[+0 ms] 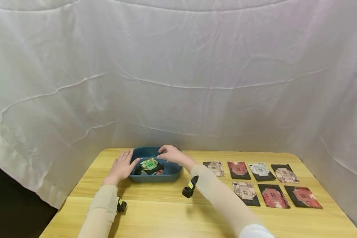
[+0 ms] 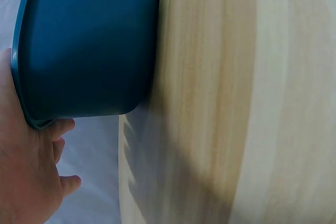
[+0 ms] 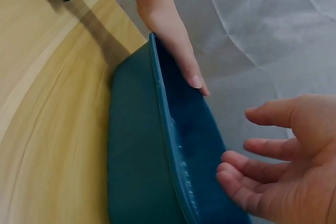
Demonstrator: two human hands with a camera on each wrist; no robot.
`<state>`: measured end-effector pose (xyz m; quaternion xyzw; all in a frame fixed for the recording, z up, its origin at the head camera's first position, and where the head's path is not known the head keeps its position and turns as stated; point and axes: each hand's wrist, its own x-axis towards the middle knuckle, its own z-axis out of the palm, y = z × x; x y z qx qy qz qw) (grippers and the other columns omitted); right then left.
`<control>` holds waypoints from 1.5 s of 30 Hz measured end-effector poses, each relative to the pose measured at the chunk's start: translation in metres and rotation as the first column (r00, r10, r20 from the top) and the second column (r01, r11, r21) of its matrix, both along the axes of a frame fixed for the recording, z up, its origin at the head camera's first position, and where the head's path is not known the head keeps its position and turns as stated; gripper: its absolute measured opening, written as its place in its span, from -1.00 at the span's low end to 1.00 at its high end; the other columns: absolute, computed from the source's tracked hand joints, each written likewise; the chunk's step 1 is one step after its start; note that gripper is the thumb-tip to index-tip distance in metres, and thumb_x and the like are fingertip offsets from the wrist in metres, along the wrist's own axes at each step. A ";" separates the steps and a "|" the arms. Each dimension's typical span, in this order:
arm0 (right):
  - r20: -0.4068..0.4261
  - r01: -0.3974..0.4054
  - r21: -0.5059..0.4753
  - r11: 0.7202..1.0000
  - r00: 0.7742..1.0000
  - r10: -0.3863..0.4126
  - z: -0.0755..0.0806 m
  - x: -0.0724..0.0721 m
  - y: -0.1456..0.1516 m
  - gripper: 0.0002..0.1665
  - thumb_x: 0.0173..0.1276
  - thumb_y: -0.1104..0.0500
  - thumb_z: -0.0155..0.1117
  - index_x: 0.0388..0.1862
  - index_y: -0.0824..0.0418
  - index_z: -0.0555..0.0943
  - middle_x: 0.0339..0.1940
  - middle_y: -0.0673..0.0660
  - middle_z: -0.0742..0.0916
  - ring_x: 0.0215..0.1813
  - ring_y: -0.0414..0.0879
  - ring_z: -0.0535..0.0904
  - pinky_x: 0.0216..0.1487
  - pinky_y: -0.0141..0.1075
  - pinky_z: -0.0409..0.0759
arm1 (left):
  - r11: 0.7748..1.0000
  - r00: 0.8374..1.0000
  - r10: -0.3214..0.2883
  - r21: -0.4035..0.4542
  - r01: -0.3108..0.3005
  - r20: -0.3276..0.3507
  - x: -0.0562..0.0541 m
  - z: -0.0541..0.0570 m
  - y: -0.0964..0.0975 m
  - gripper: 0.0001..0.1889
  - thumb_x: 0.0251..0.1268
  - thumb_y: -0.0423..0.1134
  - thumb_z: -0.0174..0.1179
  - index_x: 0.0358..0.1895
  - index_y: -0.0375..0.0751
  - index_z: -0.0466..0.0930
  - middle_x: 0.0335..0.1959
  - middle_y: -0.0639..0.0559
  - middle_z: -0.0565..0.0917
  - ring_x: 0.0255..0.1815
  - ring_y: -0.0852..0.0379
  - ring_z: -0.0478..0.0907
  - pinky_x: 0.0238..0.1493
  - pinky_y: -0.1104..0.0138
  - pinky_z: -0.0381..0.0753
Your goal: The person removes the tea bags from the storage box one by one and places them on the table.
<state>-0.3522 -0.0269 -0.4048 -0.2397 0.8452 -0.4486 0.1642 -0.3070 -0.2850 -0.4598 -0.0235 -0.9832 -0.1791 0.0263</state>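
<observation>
A blue plastic bin (image 1: 154,178) with rounded corners stands on the table near the back edge. My left hand (image 1: 122,165) rests on its left rim, fingers straight and spread, thumb reaching over the inside; the left wrist view shows the hand (image 2: 26,166) against the bin's corner. Over the bin's right side hovers my right hand (image 1: 171,154), fingers loosely bent with nothing between them. The right wrist view shows its fingers (image 3: 257,171) above the rim. Inside the bin lies a small pile of flat square packets, a green-patterned packet (image 1: 150,164) on top.
Flat square packets lie in two rows on the table's right side: a red-and-black packet (image 1: 238,170) and a white-and-black packet (image 1: 261,171) at the back, a red packet (image 1: 274,195) in front, among several others. A grey-white curtain (image 1: 196,109) hangs behind the table (image 1: 154,211).
</observation>
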 end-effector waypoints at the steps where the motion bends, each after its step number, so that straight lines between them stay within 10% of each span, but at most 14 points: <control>1: 0.053 0.004 -0.011 1.000 0.999 -0.003 -0.002 0.000 -0.004 -0.51 0.39 0.11 0.25 0.22 0.31 0.50 -0.04 0.21 0.66 0.03 0.25 0.59 0.05 0.05 0.61 | 1.000 1.000 0.001 -0.003 -0.001 0.001 0.000 -0.001 0.000 -0.18 0.50 0.32 -0.39 0.59 -0.17 -0.21 0.57 -0.33 -0.01 0.61 -0.30 -0.29 0.45 -0.35 -0.18; 7: 0.160 0.051 0.016 0.999 0.986 -0.052 -0.014 -0.005 -0.025 -0.53 0.34 0.12 0.29 0.14 0.34 0.50 -0.14 0.16 0.61 0.04 0.22 0.58 0.08 0.04 0.62 | 1.000 1.000 0.007 -0.008 -0.007 0.003 -0.002 -0.001 0.001 -0.18 0.50 0.30 -0.36 0.59 -0.17 -0.19 0.57 -0.32 -0.01 0.61 -0.31 -0.29 0.45 -0.35 -0.18; 11: 0.161 0.099 0.057 0.993 0.981 -0.107 -0.021 -0.009 -0.033 -0.81 0.28 0.14 0.32 -0.27 0.21 0.53 -0.40 0.04 0.52 -0.25 0.04 0.52 -0.02 0.01 0.63 | 1.000 1.000 0.005 -0.006 -0.005 0.002 -0.003 -0.001 0.001 -0.19 0.50 0.31 -0.37 0.59 -0.16 -0.20 0.57 -0.31 -0.01 0.61 -0.30 -0.29 0.45 -0.35 -0.18; 17: 0.117 0.145 0.158 0.977 0.980 -0.164 -0.030 -0.011 -0.043 -0.63 0.20 0.10 0.39 -0.63 0.12 0.39 -0.58 0.00 0.39 -0.43 -0.06 0.39 -0.10 0.00 0.64 | 1.000 1.000 -0.006 -0.012 0.006 -0.006 -0.002 -0.002 0.003 -0.15 0.48 0.35 -0.42 0.59 -0.17 -0.17 0.57 -0.31 0.01 0.61 -0.31 -0.28 0.44 -0.36 -0.18; 25: 0.052 0.219 0.244 0.945 0.970 -0.238 -0.037 -0.007 -0.054 -0.54 0.15 0.03 0.47 -0.10 0.31 0.59 -0.21 0.17 0.65 -0.23 0.05 0.60 -0.19 -0.05 0.65 | 1.000 1.000 -0.009 0.012 0.009 0.002 0.001 -0.002 0.004 -0.16 0.47 0.36 -0.42 0.59 -0.14 -0.20 0.58 -0.30 0.00 0.61 -0.29 -0.30 0.46 -0.35 -0.19; 32: 0.001 0.236 0.359 0.903 0.967 -0.254 -0.034 0.004 -0.069 -0.02 0.15 -0.01 0.49 0.42 0.38 0.27 0.37 0.37 0.44 0.39 0.27 0.37 0.33 0.06 0.45 | 1.000 1.000 -0.005 0.016 0.005 -0.004 0.002 -0.002 0.002 -0.17 0.49 0.34 -0.40 0.59 -0.14 -0.20 0.58 -0.29 0.01 0.61 -0.29 -0.29 0.45 -0.36 -0.22; 45: -0.010 0.318 0.398 0.860 0.939 -0.343 -0.033 0.011 -0.076 0.06 0.07 0.07 0.56 0.42 0.35 0.19 0.36 0.41 0.34 0.35 0.31 0.31 0.30 0.12 0.42 | 1.000 1.000 0.002 0.021 -0.002 0.001 0.002 -0.001 0.003 -0.20 0.50 0.31 -0.37 0.59 -0.13 -0.17 0.58 -0.29 0.02 0.61 -0.29 -0.28 0.45 -0.35 -0.20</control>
